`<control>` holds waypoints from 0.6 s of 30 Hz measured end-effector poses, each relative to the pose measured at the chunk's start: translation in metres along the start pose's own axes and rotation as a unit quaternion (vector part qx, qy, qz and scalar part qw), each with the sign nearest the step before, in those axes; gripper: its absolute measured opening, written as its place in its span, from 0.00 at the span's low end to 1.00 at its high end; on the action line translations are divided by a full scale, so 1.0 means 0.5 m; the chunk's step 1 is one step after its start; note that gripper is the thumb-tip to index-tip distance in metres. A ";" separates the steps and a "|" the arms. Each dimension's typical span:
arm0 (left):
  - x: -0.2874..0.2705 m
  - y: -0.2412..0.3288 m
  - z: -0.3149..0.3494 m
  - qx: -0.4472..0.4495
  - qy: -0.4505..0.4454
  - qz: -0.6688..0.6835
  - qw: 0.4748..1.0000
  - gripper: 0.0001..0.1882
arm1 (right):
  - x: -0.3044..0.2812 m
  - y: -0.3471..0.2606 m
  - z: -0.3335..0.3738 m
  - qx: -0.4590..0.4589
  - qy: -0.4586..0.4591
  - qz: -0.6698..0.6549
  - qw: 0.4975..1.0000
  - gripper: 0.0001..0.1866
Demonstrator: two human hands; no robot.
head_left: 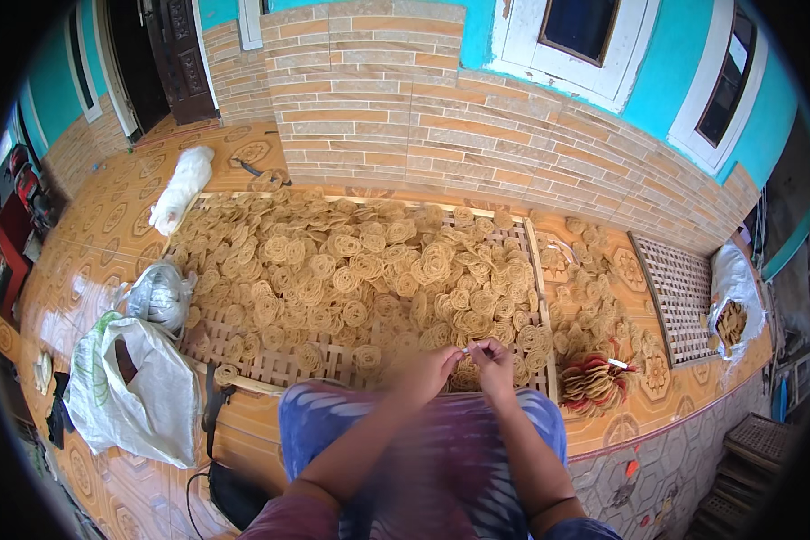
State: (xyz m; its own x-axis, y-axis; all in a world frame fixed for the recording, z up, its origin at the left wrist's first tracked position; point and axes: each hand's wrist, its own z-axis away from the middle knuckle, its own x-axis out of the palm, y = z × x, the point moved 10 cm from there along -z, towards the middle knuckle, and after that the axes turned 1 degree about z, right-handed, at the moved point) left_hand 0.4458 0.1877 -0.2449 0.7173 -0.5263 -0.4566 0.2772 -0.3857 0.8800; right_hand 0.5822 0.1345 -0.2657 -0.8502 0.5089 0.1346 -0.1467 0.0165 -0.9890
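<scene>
My left hand (430, 370) and my right hand (493, 367) meet above my lap, over the near edge of a large slatted bamboo rack (274, 367). Both have their fingers pinched, and a tiny pale bit shows between the fingertips, too small to name. Round, lacy, coiled tan crackers (346, 243) cover most of the rack in a loose layer, several of them just beyond my fingers. Right of the rack, a bundle of crackers with red strands (594, 382) lies on the tiled floor, a small white stick-like piece on top.
A white sack (166, 409) and a tied bag (160, 297) stand at left, near a black bag (234, 495). A white cat (182, 187) lies at the far left corner. At right are loose crackers, a bare woven rack (679, 292) and an opened sack (738, 297).
</scene>
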 end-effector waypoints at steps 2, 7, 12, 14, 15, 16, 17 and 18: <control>0.000 -0.001 0.000 0.023 -0.001 0.019 1.000 0.08 | -0.003 0.024 -0.004 0.045 -0.002 0.014 0.999 0.07; -0.009 -0.040 0.009 0.008 -0.012 0.077 0.997 0.07 | -0.050 0.004 -0.040 -0.036 0.001 0.022 0.999 0.09; 0.010 -0.115 -0.006 -0.069 -0.017 0.084 0.994 0.09 | -0.092 0.001 -0.136 -0.039 0.017 0.317 0.947 0.10; 0.022 -0.155 -0.019 -0.122 -0.003 0.211 0.970 0.09 | -0.068 -0.032 -0.155 -0.144 0.040 0.405 0.902 0.13; 0.030 -0.178 -0.024 -0.159 0.003 0.265 0.951 0.10 | -0.038 -0.042 -0.150 -0.202 0.027 0.479 0.854 0.14; 0.021 -0.174 -0.036 -0.123 0.019 0.235 0.964 0.10 | -0.009 -0.044 -0.142 -0.244 0.022 0.546 0.801 0.15; 0.013 -0.172 -0.045 -0.099 0.034 0.196 0.975 0.10 | 0.020 -0.044 -0.131 -0.282 0.016 0.609 0.741 0.16; 0.006 -0.176 -0.051 -0.100 0.046 0.145 0.983 0.10 | 0.022 -0.035 -0.133 -0.259 0.013 0.616 0.744 0.16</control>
State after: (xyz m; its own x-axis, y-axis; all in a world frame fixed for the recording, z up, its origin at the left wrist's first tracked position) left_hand 0.4400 0.2394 -0.3204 0.8368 -0.5184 -0.1763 0.1650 -0.0682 0.9839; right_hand 0.6088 0.1971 -0.2510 -0.1667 0.4288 -0.8879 0.9561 -0.1499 -0.2519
